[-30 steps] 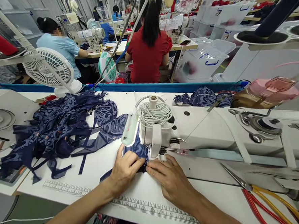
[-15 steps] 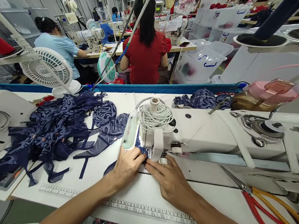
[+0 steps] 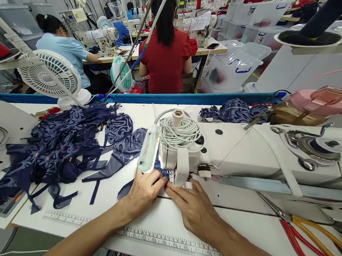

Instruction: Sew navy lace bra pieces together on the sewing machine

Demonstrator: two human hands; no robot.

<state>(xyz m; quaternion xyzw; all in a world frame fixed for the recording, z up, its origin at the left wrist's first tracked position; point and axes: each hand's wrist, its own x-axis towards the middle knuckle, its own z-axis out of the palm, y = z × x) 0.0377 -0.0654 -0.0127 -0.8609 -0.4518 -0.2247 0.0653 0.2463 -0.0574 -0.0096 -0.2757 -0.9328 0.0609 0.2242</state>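
Probably sewing cloth (image 3: 164, 172) at twelve o'clock with left hand (image 3: 145, 189) and right hand (image 3: 194, 205). Cannot tell whether clamped. Next, should guide straight.

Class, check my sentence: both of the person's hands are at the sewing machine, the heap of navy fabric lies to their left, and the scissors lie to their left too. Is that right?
Not quite: the scissors lie to the right of the hands, as the head view shows. The left hand and right hand are at the sewing machine, with the heap of navy fabric to their left.
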